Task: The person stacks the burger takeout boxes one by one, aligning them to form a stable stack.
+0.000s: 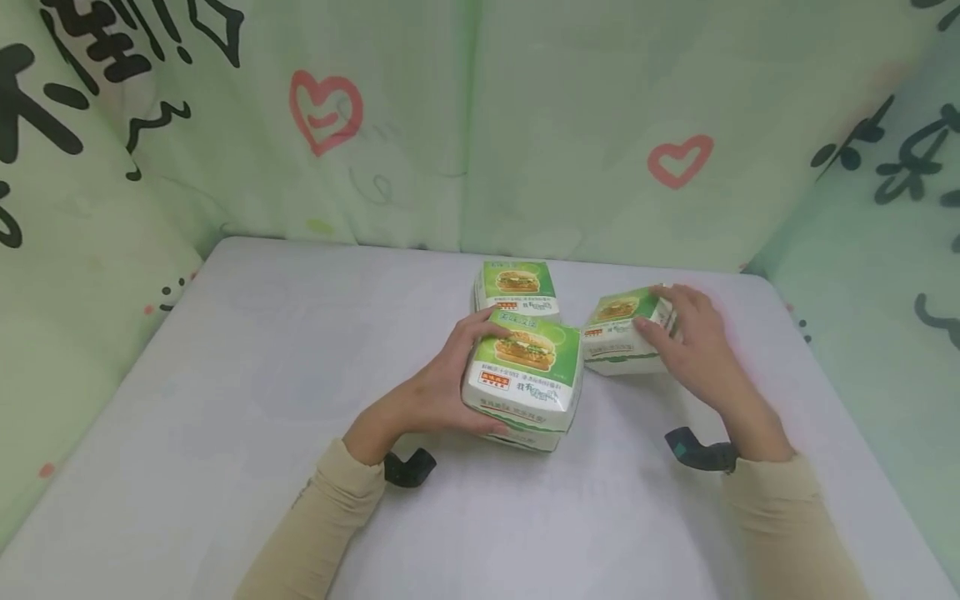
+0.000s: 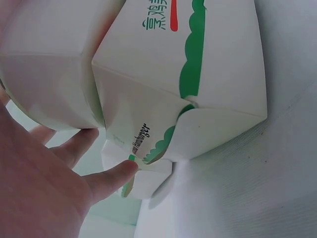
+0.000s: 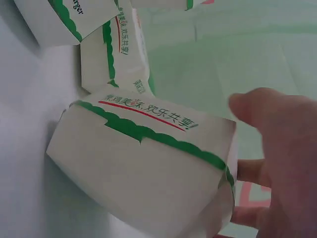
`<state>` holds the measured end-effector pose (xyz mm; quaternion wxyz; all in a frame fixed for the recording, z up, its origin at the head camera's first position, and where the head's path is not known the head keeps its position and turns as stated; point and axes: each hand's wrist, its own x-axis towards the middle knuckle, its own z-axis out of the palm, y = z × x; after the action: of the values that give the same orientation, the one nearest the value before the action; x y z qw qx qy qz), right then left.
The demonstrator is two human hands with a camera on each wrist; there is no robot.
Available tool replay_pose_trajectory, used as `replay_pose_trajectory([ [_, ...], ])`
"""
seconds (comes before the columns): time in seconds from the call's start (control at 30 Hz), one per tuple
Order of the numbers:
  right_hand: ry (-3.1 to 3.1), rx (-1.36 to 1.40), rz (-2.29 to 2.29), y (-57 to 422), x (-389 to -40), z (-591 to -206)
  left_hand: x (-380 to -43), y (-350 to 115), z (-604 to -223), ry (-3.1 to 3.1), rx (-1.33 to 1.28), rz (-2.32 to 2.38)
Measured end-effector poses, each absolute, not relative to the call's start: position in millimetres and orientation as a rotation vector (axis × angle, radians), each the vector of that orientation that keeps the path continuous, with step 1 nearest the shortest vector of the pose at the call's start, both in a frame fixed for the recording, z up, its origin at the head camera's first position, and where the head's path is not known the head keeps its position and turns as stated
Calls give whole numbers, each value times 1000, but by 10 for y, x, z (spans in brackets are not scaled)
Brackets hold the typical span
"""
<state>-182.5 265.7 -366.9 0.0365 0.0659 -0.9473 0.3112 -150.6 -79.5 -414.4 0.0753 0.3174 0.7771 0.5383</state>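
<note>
Several green-and-white burger boxes stand grouped. At the front, one burger box (image 1: 525,392) sits on another burger box (image 2: 225,59), whose lower edge barely shows in the head view. My left hand (image 1: 442,379) grips the upper one from its left side, thumb low in front and fingers at the top edge. In the left wrist view its fingers spread beside the stack. To the right, my right hand (image 1: 693,346) holds a burger box (image 1: 618,346) by its lid, thumb nearer me. This box looks slightly tilted. Another burger box (image 1: 517,279) stands behind the stack, partly covered by it.
A white-covered table (image 1: 262,350) lies under the boxes. Behind it hangs a pale green curtain (image 1: 555,167) with red hearts and black lettering, which also runs along both sides. A black wrist mount (image 1: 697,450) projects from my right wrist.
</note>
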Motion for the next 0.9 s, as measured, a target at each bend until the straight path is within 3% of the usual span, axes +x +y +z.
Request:
replay_pose_trajectory([
  [0.2,-3025,261,860,2650,-1804,-3735,-1502,-792,-4143,2313,954,1622],
  [0.57,-3113,110,660,2624,-1732,-3922,-1516,-807,-4129,2350,985,1598],
  [0.9,-2964,117,831,2624,-1713,-3847,-1525,-840,-4127,2404,1027,1559],
])
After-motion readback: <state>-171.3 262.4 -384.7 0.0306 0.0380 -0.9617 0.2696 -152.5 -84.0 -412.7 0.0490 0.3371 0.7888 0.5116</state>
